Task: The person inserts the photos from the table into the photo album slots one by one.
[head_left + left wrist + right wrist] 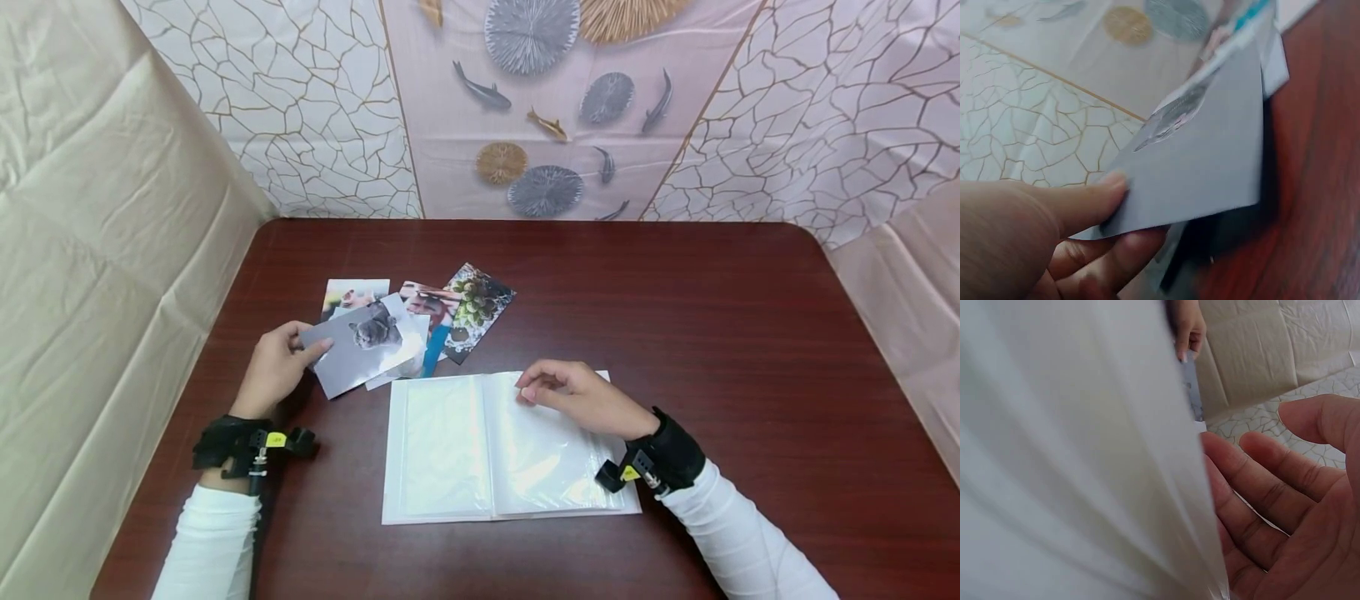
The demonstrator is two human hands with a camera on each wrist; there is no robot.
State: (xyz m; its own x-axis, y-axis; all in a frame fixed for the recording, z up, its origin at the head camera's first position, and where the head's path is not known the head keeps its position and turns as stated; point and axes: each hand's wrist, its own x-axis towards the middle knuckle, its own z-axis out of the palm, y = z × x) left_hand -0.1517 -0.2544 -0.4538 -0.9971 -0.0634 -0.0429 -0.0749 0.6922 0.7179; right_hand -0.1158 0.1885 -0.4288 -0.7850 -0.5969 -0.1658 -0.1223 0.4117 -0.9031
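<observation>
My left hand (272,372) pinches a photo print (347,360) of a grey cat by its left end, thumb on top and fingers beneath. In the left wrist view the print (1210,156) tilts up from the thumb. A white photo album (442,446) lies spread on the table with clear sleeve pages showing. Over the top of its right page is my right hand (581,402), fingers loosely bent. In the right wrist view a pale sleeve page (1085,456) rises close beside those fingers (1272,494) and hides some fingertips; the thumb stands apart from it.
Several loose photos overlap behind the album, among them one of green plants (480,304) and one with a blue strip (435,346). The dark red-brown table (750,333) reaches back to a patterned cloth (525,125). A cream cloth (97,275) hangs at the left.
</observation>
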